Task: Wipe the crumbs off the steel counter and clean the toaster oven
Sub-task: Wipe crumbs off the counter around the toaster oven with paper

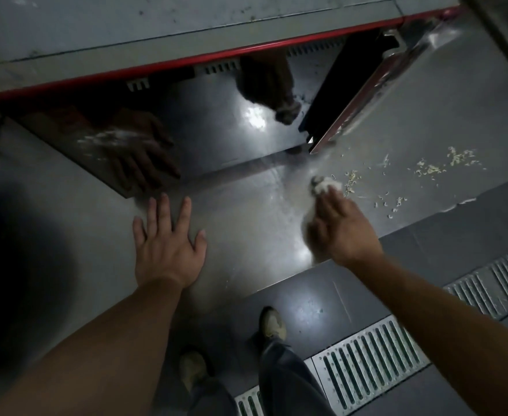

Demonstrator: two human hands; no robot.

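The toaster oven (186, 31) stands at the back of the steel counter (246, 211), grey on top with a red trim strip and a dark mirror-like front that reflects both hands. My left hand (165, 244) lies flat on the counter with fingers spread, just in front of the oven. My right hand (336, 226) presses a whitish cloth (326, 185) onto the counter, blurred by motion. Pale crumbs (426, 169) are scattered on the steel to the right of the cloth.
The counter's front edge runs diagonally under my right forearm. Below it lie a dark floor, metal drain grates (366, 355) and my two shoes. A shiny steel panel (366, 94) angles out at the oven's right end. A dark round shadow covers the counter's left.
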